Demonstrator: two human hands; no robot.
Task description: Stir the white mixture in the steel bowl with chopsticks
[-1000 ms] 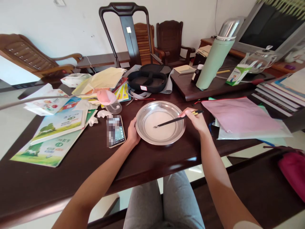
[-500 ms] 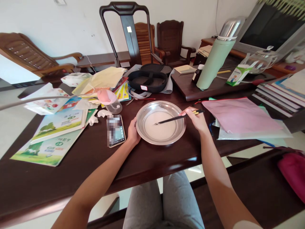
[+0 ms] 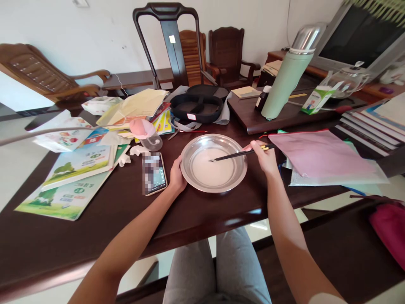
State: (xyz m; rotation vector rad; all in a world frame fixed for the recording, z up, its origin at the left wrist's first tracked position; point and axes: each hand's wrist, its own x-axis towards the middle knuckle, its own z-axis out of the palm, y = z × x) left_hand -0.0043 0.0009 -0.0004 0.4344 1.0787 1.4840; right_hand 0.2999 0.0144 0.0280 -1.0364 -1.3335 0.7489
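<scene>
A round, shiny metal basin (image 3: 238, 179) rests on the dark table in front of me, with a smooth whitish substance (image 3: 207, 172) across its bottom. My left hand (image 3: 177, 174) grips the basin's left rim, its fingers partly hidden by the side. Black chopsticks (image 3: 232, 156) with gold bands are held in my right hand (image 3: 264, 157), closed round their upper part at the basin's right edge. Their tips point left and down at the whitish substance; whether they touch it I cannot tell.
Left of the basin lies a phone (image 3: 154, 173), with crumpled tissue (image 3: 125, 159) and booklets (image 3: 76, 169) beyond. Behind stands an open black case (image 3: 196, 107). To the right are a pink pouch (image 3: 322, 152), a green thermos (image 3: 286, 80) and stacked books (image 3: 367, 131).
My right hand and the chopsticks have shifted slightly right, so the tips are nearer the basin's middle. My left hand and the basin have stayed in place.
</scene>
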